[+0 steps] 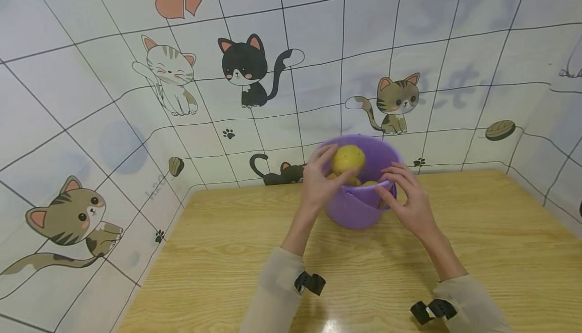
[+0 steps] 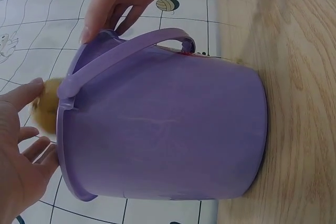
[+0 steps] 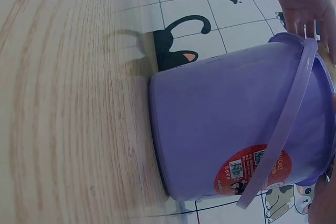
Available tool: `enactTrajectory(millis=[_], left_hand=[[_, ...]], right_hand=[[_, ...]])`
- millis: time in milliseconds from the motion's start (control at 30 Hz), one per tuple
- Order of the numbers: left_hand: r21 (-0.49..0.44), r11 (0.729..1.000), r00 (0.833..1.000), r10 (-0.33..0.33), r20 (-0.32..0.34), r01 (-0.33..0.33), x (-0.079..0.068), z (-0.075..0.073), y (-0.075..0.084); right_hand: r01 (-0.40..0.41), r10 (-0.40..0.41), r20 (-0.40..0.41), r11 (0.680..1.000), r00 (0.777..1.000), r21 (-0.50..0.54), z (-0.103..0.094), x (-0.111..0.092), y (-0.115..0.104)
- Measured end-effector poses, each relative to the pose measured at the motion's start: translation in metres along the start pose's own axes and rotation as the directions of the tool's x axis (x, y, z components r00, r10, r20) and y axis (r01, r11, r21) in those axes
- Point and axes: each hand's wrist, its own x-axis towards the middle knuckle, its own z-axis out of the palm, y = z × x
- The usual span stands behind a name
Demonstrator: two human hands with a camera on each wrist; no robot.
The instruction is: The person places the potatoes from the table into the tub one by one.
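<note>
A purple plastic bucket [image 1: 352,214] stands upright on the table, its handle [image 2: 131,51] folded down against the outside. At its mouth, my left hand [image 1: 320,181] holds a round yellow fruit [image 1: 348,158] between thumb and fingers, just above the rim. More yellow fruit [image 1: 369,183] lies inside the bucket, mostly hidden by the front wall and the hand. My right hand [image 1: 411,204] grips the bucket's rim on the right side, thumb outside and fingers over the edge. In the left wrist view the held fruit [image 2: 46,106] shows beyond the rim.
The bucket rests on a light wooden table [image 1: 236,252], near its back edge. Behind and beside it rise walls [image 1: 318,90] with a grid and cartoon cats. A red round label [image 3: 252,171] is stuck on the bucket's side.
</note>
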Motion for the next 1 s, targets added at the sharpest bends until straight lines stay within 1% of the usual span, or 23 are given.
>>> enactTrajectory(millis=[100,200,333,433,533,633,700,767,867,933,1000], left_hand=[[-0.037,0.999,1.000,0.008,0.015,-0.007,-0.001,0.000,-0.001],[-0.036,0.999,0.999,0.033,0.031,-0.032,-0.003,0.000,-0.002],[0.024,0.997,0.996,0.075,0.037,-0.076,-0.005,-0.002,-0.004],[0.078,0.992,0.994,0.100,0.034,-0.103,-0.007,-0.003,-0.004],[0.148,0.979,0.990,0.138,0.024,-0.140,-0.009,-0.005,-0.005],[0.182,0.967,0.984,0.174,0.024,-0.176,-0.010,-0.008,-0.007],[0.213,0.957,0.980,0.198,0.027,-0.199,-0.011,-0.010,-0.008],[0.226,0.948,0.974,0.222,0.032,-0.224,-0.011,-0.012,-0.008],[0.251,0.933,0.966,0.257,0.028,-0.256,-0.013,-0.017,-0.009],[0.258,0.930,0.964,0.265,0.028,-0.262,-0.015,-0.021,-0.009],[0.270,0.929,0.966,0.255,0.034,-0.254,-0.016,-0.024,-0.009]], right_hand=[[-0.007,0.007,0.009,1.000,1.000,-0.002,0.000,-0.001,0.000],[-0.002,0.002,0.014,1.000,1.000,-0.003,0.000,-0.001,0.001],[0.011,-0.011,0.027,1.000,1.000,-0.010,-0.001,0.001,0.000],[0.009,-0.008,0.062,1.000,0.998,-0.016,-0.006,0.004,-0.004],[-0.018,0.020,0.100,0.999,0.995,-0.026,-0.012,0.005,-0.006],[-0.052,0.058,0.134,0.998,0.989,-0.047,-0.017,0.007,-0.007],[-0.061,0.070,0.151,0.996,0.986,-0.067,-0.021,0.009,-0.006],[-0.052,0.068,0.167,0.994,0.984,-0.096,-0.023,0.011,-0.006],[-0.011,0.038,0.195,0.990,0.980,-0.138,-0.024,0.016,-0.006],[0.020,0.015,0.217,0.987,0.976,-0.157,-0.024,0.019,-0.007],[0.047,-0.004,0.241,0.984,0.970,-0.172,-0.024,0.022,-0.008]])
